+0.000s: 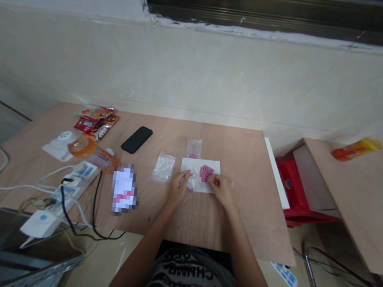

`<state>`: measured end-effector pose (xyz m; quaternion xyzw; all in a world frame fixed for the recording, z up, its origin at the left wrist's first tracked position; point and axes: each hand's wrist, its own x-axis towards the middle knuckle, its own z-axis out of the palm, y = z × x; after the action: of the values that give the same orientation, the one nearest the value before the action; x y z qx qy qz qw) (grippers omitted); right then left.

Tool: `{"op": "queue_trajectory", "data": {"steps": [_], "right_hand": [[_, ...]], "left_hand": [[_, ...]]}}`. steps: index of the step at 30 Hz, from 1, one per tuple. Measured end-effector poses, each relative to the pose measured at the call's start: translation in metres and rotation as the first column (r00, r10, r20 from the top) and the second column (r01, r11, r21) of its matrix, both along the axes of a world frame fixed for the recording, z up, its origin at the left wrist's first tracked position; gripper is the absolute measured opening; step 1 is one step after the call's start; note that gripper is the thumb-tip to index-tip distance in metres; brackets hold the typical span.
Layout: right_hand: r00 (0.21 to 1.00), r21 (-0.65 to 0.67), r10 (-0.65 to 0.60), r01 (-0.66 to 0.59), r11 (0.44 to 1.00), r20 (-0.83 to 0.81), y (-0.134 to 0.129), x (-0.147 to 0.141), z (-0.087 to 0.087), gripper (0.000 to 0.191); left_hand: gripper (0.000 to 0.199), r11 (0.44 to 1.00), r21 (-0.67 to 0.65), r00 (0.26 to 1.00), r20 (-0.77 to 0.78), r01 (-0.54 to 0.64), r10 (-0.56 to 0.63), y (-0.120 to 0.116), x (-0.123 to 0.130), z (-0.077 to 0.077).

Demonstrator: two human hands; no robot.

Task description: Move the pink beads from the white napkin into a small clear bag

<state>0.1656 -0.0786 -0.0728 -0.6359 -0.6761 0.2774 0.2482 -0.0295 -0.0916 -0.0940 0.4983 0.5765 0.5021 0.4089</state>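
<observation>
A white paper sheet [199, 175] lies on the wooden table [238, 216], with a heap of small pink beads [206, 173] on it. My left hand [178, 189] rests at the sheet's near left corner, its fingers on what looks like a small clear plastic bag [188, 185] holding a few beads. My right hand [220, 189] sits just right of the heap, fingertips pinched together on the paper. Whatever they pinch is too small to tell. Behind the sheet stands a small plastic bag [194, 148] with some pink beads, and an unfilled clear bag [164, 167] lies to the left.
A black phone [137, 139], snack packets [96, 121], an orange bottle [92, 153] and a pixelated white item [123, 189] lie left on the table. A power strip [73, 184] and cables trail off the left edge. A red crate [295, 186] stands right of the table.
</observation>
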Motion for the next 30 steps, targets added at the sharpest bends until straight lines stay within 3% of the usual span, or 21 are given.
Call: {"op": "queue_trajectory", "data": {"steps": [5, 12, 30], "right_hand": [[0.992, 0.002, -0.026, 0.026, 1.000, 0.120, -0.001, 0.000, 0.003, 0.020], [0.981, 0.035, 0.066, -0.074, 0.997, 0.183, 0.000, -0.011, 0.001, 0.021], [0.980, 0.047, 0.085, -0.095, 0.994, 0.178, 0.001, -0.013, -0.001, 0.018]], "left_hand": [[0.039, 1.000, -0.013, 1.000, 0.002, -0.013, 0.013, 0.000, 0.001, 0.001], [0.037, 1.000, -0.011, 1.000, -0.010, -0.002, 0.002, 0.001, -0.001, -0.001], [0.036, 1.000, -0.012, 1.000, -0.005, -0.003, 0.003, 0.001, -0.001, 0.001]]}}
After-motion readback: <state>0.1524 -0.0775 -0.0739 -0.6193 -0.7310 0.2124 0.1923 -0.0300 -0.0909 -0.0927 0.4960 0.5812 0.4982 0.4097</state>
